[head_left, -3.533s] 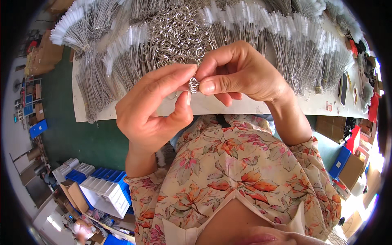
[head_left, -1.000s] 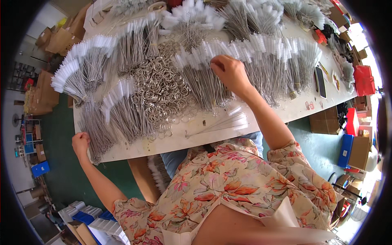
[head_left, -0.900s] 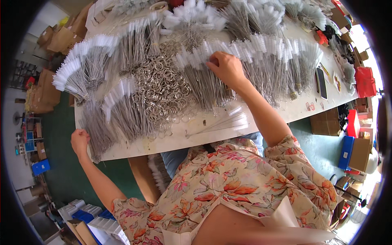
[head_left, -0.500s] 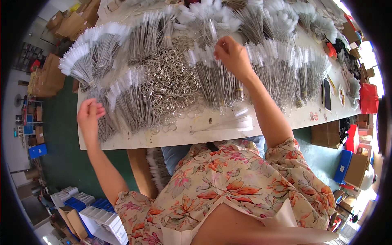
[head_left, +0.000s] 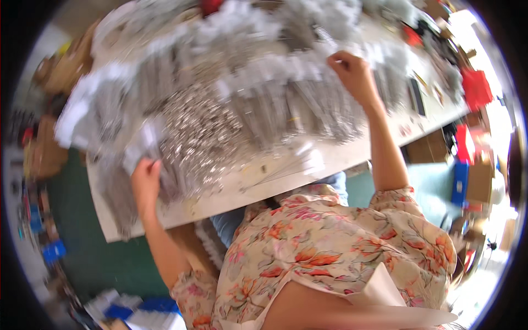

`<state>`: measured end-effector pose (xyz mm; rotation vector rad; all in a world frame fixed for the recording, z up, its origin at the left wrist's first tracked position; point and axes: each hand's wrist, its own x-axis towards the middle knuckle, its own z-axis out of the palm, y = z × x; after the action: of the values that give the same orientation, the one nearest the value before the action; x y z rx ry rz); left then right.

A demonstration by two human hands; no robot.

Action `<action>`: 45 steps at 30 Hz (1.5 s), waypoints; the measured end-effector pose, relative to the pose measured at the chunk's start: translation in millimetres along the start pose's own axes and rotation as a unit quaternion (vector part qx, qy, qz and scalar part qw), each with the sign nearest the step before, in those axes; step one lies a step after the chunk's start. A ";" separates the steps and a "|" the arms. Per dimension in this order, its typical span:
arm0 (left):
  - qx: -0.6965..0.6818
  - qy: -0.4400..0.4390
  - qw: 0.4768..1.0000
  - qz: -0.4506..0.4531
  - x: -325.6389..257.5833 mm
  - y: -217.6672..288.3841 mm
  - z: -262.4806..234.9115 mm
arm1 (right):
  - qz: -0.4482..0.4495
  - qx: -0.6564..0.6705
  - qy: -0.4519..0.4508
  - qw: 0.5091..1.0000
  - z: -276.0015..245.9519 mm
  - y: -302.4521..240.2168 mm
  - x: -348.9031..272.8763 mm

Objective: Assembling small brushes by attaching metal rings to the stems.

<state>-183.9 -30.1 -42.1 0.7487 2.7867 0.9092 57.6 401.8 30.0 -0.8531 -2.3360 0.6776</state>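
Note:
My right hand is raised over the brush bundles right of centre, its fingers pinched together. A thin brush with a pale bristled head sticks up from those fingertips; its wire stem is hard to make out. My left hand is closed, fingers together, at a bundle of wire-stemmed brushes on the left of the table. Whatever its fingers hold, if anything, is hidden by blur. Between the hands lies a heap of metal rings. Behind my right hand's wrist, more brush bundles lie in a row.
The white table carries several more brush bundles at the far left and back. A few loose brushes lie near its front edge. A dark phone-like slab is at the right. Cardboard boxes stand below the table.
The whole view has tilted and blurred. My right hand has moved rightward along the bundles with the brush. My left hand has come inward from the left edge, and its fingers have closed.

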 end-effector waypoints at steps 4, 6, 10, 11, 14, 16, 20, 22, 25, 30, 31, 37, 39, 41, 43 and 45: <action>-0.051 -0.006 0.999 -0.002 -1.8 -7.2 -12.3 | 0.044 -0.031 -0.060 0.997 -11.3 13.0 -22.1; -0.050 -0.017 0.998 -0.021 2.7 -4.6 -11.2 | 0.051 -0.018 -0.072 0.996 -10.2 9.2 -29.1; -0.044 -0.032 0.998 -0.027 4.1 -3.4 -9.9 | 0.039 -0.132 -0.121 0.983 2.3 19.4 -31.7; -0.043 -0.037 0.998 -0.017 5.2 -4.2 -11.1 | 0.049 -0.164 -0.145 0.975 6.6 19.8 -32.8; -0.044 0.060 0.997 0.012 3.8 -6.4 -12.1 | 0.033 -0.142 -0.112 0.983 13.9 34.4 -30.8; -0.046 0.096 0.994 0.037 8.1 -14.4 -18.4 | 0.011 -0.068 -0.079 0.994 2.3 29.5 -24.1; -0.165 0.217 0.962 0.012 24.3 28.4 -19.2 | -0.025 0.055 0.049 0.997 -41.0 27.0 -0.3; -0.236 0.245 0.940 -0.040 24.6 47.4 -22.4 | 0.048 0.135 0.138 0.980 -73.6 29.1 21.3; -0.330 0.209 0.921 0.011 20.5 41.9 -20.7 | 0.095 0.227 0.198 0.949 -130.8 90.1 51.2; -0.375 0.129 0.911 -0.117 -7.3 74.8 -4.4 | 0.110 -0.127 0.224 0.960 -166.2 214.5 57.4; -0.405 0.104 0.900 -0.121 -10.1 71.7 0.6 | 0.165 -0.179 0.190 0.951 -160.7 222.2 55.3; -0.478 0.069 0.866 -0.126 -14.3 65.6 19.3 | 0.234 -0.218 0.100 0.942 -150.8 232.5 55.1; -0.479 0.070 0.865 -0.130 -13.8 68.3 21.8 | 0.207 -0.129 0.068 0.967 -156.6 235.2 57.3; -0.505 0.061 0.853 -0.122 -13.2 72.4 25.8 | 0.184 -0.113 0.078 0.973 -158.8 233.8 58.7; -0.532 0.078 0.834 -0.125 -14.5 84.4 29.9 | 0.164 -0.104 0.148 0.970 -165.3 220.9 62.8; -0.558 0.097 0.814 -0.128 -13.1 86.1 30.8 | 0.129 -0.139 0.215 0.958 -170.7 194.5 72.4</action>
<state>-128.5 39.7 -17.7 0.0644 1.7919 2.2428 201.4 627.3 56.0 -1.3027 -1.9643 0.2252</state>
